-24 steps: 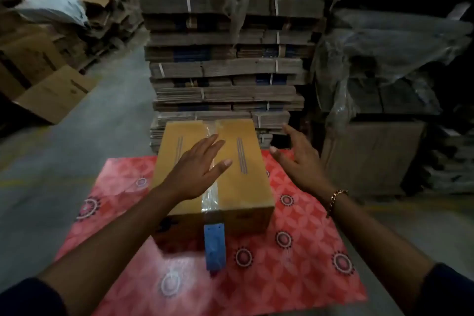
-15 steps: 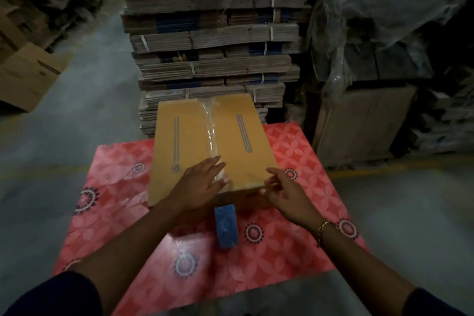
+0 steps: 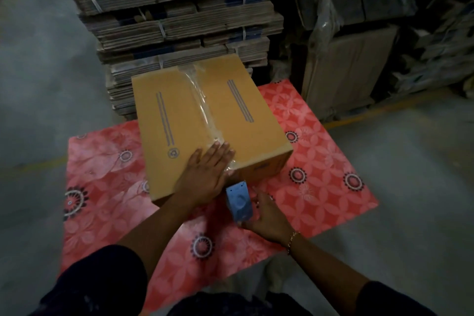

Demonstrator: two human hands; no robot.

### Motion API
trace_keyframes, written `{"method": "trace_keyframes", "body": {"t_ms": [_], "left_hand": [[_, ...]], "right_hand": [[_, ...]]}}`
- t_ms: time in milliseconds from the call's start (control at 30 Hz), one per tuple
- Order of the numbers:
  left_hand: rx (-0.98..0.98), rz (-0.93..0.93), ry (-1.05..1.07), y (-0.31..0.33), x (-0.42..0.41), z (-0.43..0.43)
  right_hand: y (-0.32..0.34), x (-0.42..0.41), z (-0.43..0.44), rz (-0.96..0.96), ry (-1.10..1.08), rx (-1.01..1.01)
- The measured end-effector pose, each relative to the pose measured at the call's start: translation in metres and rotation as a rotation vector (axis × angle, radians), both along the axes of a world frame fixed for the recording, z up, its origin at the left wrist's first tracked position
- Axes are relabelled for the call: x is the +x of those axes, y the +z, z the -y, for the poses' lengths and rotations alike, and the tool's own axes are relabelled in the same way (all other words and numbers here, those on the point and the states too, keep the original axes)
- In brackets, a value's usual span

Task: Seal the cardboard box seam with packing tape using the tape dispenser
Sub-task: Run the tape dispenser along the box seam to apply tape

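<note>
Box (image 3: 177, 120) long axis and taped seam (image 3: 202, 108) run away from person.

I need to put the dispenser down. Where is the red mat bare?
The mat is bare right of the cardboard box and on its left, front-left side. It is crowded in front of the box: left hand, blue dispenser, right hand.

The right hand (image 3: 268, 220) has dropped from the box (image 3: 179, 120) to the tape dispenser (image 3: 239, 205).
</note>
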State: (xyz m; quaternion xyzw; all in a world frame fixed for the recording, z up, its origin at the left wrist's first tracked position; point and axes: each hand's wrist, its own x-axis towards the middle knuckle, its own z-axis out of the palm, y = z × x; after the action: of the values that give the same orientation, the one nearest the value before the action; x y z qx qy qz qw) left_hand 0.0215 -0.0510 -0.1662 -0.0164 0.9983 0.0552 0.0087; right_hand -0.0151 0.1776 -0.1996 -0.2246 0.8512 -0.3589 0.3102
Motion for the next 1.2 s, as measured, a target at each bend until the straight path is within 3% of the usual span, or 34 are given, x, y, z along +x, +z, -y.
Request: {"method": "trace_keyframes", "body": {"t_ms": [300, 633, 833, 1200], "left_hand": [[0.01, -0.028, 0.007, -0.006, -0.003, 0.003], [0.01, -0.057, 0.019, -0.003, -0.007, 0.002], [0.005, -0.067, 0.01, -0.006, -0.007, 0.004], [0.053, -0.103, 0.029, -0.001, -0.006, 0.002]], "right_hand": [[-0.003, 0.028, 0.027, 0.031, -0.248, -0.062], [0.036, 0.055, 0.005, -0.127, -0.242, -0.02], [0.059, 0.053, 0.005, -0.066, -0.274, -0.038], [0.074, 0.063, -0.012, -0.122, -0.2, 0.066]]}}
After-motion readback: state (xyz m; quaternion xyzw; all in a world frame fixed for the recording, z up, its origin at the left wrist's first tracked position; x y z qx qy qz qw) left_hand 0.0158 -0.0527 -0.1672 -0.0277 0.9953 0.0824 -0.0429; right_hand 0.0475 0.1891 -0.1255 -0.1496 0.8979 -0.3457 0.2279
